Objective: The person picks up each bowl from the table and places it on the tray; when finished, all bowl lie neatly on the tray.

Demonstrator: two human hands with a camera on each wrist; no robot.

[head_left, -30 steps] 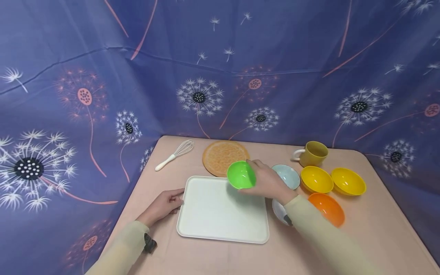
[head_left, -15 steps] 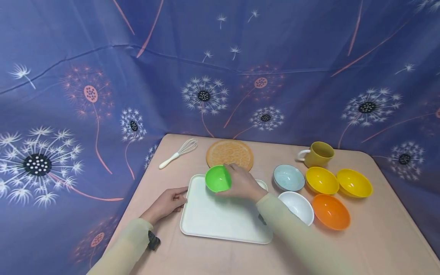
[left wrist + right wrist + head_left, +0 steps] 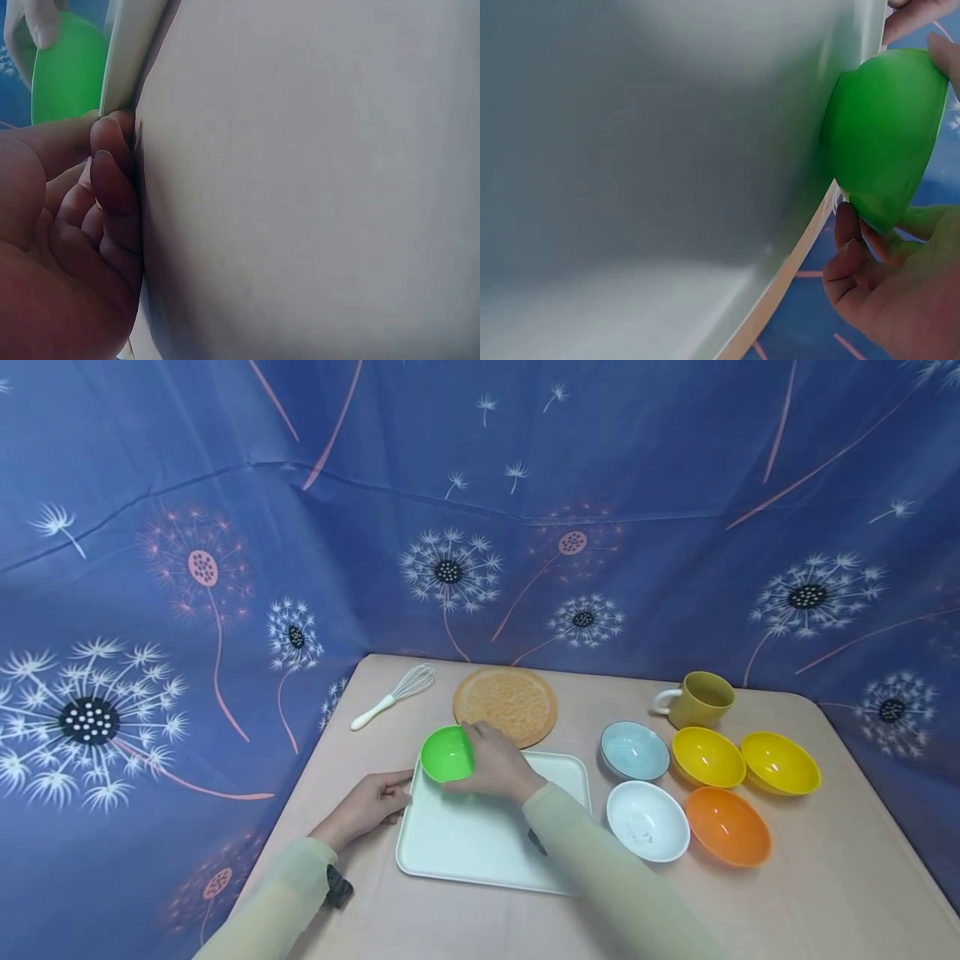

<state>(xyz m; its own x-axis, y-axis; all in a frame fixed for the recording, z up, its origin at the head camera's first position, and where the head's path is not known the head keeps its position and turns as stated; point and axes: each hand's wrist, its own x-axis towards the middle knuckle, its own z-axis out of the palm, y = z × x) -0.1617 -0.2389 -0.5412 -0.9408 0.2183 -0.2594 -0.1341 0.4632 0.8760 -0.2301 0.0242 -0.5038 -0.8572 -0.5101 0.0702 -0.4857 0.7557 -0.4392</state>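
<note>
The green bowl (image 3: 441, 757) is at the far left corner of the tray (image 3: 487, 843), mouth up, hiding that corner in the head view. The right hand (image 3: 495, 768) has hold of it from the right, its grip spread to the bowl's width, thumb toward the near side and fingers toward the far side. The left hand (image 3: 367, 810) is at the tray's left rim, fingers bent and touching it; whether they pinch the rim or only rest there I cannot tell. Bringing the bowl to the tray looks all but done; what seems left is settling it and letting go. The blue bowl (image 3: 633, 752), white bowl (image 3: 647, 827), orange bowl (image 3: 727, 827) and two yellow bowls (image 3: 708, 758) stand off the tray, on the right of the counter (image 3: 810, 885). The right wrist view shows what the head view lacks: the bowl's underside (image 3: 881, 135) close to the tray, though contact is unsure, and fingertips (image 3: 847, 221) at its rim. The left wrist view shows the left hand's curled fingers (image 3: 112, 184) from the palm side. Only the head view takes in the other bowls and the mug (image 3: 701, 702) beyond them.
</note>
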